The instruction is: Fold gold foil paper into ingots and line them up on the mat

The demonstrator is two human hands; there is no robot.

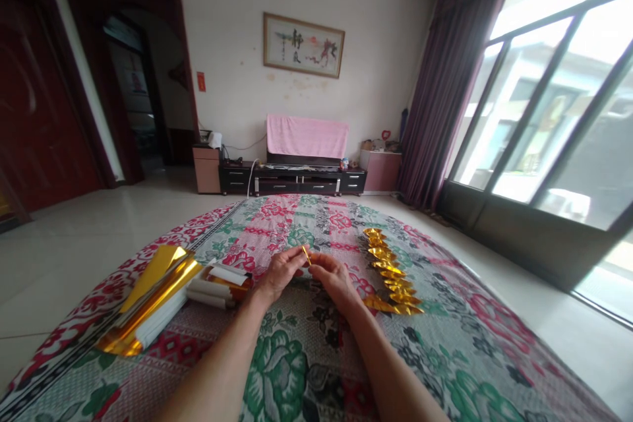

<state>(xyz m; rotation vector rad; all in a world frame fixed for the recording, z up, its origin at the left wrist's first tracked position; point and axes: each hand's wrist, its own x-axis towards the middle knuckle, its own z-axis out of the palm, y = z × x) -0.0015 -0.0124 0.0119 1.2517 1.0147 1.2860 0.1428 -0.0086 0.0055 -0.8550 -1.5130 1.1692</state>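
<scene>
Between my two hands, above the middle of the cloth, is a small strip of gold foil paper [306,255], seen nearly edge-on. My left hand [283,271] pinches it from the left, fingers closed. From the other side my right hand [331,273] grips it with thumb and fingertips. To the right lies a row of folded gold foil pieces [388,270], pointed at the ends. Left of my hands are gold foil sheets [168,290] with white backs, partly curled, beside a smaller stack of white-and-gold paper [220,285].
A flowered cloth [277,369] covers the round table under my arms. Beyond it, a low black cabinet [297,183] stands by the wall with a pink cloth [307,136] draped over something on it. Windows [544,105] and a purple curtain [435,86] line the right side.
</scene>
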